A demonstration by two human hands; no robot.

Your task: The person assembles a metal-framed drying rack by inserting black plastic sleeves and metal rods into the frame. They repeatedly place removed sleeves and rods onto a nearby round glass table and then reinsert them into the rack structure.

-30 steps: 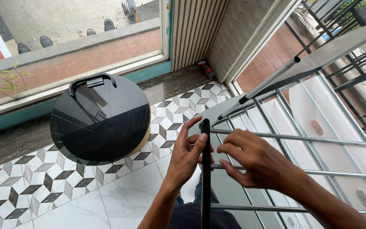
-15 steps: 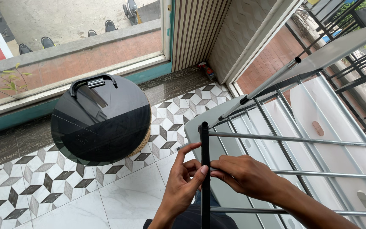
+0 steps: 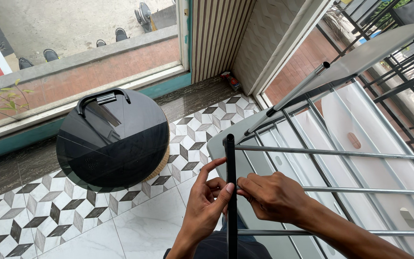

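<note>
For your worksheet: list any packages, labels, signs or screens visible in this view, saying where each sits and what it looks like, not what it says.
No signs or screens show.
Small red packet: on the dark floor strip in the corner by the ribbed wall; red with a darker end, too small to tell more.
Pale oval label or tag: under the drying rack rails, on the white surface; tan oval.

Both hands, left hand (image 3: 207, 204) and right hand (image 3: 269, 196), crowd the black end bar (image 3: 230, 192) of the drying rack, whose horizontal metal rods (image 3: 331, 153) fence the right side with only narrow gaps between them. To the left the patterned tile floor (image 3: 73, 216) lies open up to the round black lidded basket (image 3: 113, 139). Behind that basket the low window ledge (image 3: 73, 91) closes the way.
</note>
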